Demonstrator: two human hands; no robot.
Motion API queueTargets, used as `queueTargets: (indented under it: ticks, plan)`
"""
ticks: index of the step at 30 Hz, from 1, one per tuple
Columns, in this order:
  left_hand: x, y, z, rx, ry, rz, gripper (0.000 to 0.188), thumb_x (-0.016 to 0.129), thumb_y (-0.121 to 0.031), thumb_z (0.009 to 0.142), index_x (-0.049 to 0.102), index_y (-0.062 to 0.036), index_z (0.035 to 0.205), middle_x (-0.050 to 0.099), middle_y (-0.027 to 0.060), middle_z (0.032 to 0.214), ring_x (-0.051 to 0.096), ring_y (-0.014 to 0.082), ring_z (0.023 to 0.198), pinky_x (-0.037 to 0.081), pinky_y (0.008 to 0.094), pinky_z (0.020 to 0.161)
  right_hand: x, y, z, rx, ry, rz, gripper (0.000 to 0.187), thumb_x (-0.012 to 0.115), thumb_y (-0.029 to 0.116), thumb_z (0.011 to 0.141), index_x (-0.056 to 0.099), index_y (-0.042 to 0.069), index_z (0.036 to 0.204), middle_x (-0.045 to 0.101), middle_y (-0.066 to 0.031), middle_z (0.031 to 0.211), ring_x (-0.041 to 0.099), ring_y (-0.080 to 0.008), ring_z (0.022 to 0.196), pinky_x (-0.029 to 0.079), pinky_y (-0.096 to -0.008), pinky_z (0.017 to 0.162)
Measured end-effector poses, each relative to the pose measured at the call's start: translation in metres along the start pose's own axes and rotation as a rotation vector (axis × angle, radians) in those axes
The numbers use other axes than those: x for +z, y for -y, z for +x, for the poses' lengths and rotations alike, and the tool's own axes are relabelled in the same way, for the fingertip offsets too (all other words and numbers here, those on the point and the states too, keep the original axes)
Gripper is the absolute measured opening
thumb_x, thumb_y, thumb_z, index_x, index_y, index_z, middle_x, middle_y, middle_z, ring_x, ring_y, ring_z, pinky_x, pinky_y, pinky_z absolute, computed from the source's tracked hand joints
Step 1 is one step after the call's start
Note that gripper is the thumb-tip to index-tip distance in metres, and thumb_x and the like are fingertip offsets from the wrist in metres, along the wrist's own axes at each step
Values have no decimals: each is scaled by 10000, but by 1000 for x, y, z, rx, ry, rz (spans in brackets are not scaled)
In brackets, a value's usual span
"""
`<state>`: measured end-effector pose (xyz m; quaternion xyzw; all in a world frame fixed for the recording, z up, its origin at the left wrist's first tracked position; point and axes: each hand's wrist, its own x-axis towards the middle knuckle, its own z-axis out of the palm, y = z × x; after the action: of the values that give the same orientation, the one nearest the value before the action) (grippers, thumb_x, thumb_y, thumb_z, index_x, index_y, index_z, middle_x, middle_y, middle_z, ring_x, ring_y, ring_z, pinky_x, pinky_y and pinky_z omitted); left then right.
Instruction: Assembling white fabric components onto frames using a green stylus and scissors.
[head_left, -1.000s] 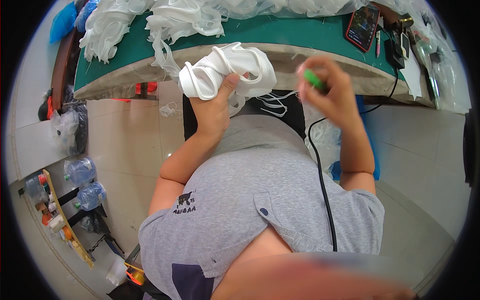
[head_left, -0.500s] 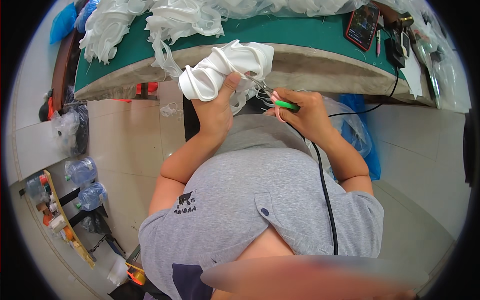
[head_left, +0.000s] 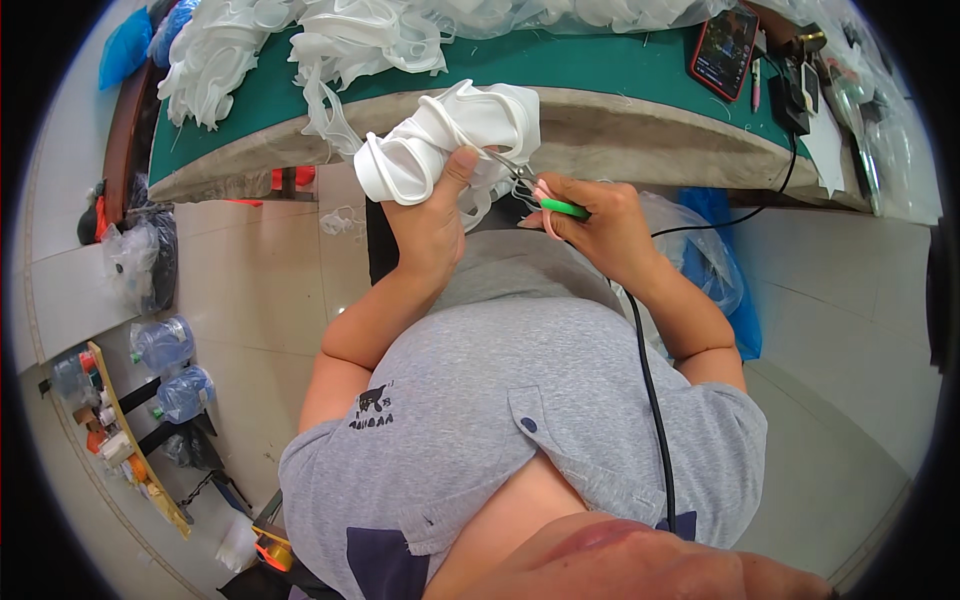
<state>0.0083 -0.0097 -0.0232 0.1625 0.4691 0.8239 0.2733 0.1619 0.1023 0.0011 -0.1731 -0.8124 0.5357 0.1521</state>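
Note:
My left hand point(head_left: 432, 215) is closed on a bundle of white fabric pieces with piped, wavy edges point(head_left: 400, 168), its thumb pressed on the near side. The bundle is held up at the front edge of the table. In my right hand point(head_left: 605, 225) is a pair of small scissors point(head_left: 562, 208) with pink and green handles. Their metal blades point up and left and reach the underside of the fabric, where loose white threads hang. Whether the blade tips are apart cannot be made out. A strip of white fabric point(head_left: 330, 122) trails from the bundle back to the table.
More white piped pieces point(head_left: 365, 40) are heaped on the green table point(head_left: 590, 65). A phone point(head_left: 725, 52), a pink pen point(head_left: 756, 85) and a black adapter point(head_left: 790, 105) lie at the right. A black cable point(head_left: 650, 380) runs down my front. Plastic bags point(head_left: 720, 265) hang below the table.
Both hands, with the fabric bundle and the scissors, have shifted slightly to the left. The scissors stay at the underside of the fabric.

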Motion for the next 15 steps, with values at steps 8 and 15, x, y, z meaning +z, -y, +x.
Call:
queueTargets:
  ticks: [8, 15]
  plan:
    - [2, 1, -3, 41, -52, 22, 514, 744, 13, 770, 469, -40, 1202, 551, 59, 1146, 529, 148, 1048, 432, 295, 910, 1, 6, 4, -39, -14, -10, 297, 630, -63, 814, 608, -71, 1110, 691, -129, 894, 702, -218, 857, 535, -235, 668]
    - [-1, 0, 1, 33, -68, 30, 457, 732, 18, 779, 497, -36, 1167, 569, 53, 1108, 542, 147, 1024, 436, 296, 903, -6, 3, -2, -18, 11, -99, 293, 636, -49, 813, 606, -75, 1104, 692, -139, 891, 701, -211, 858, 533, -235, 682]
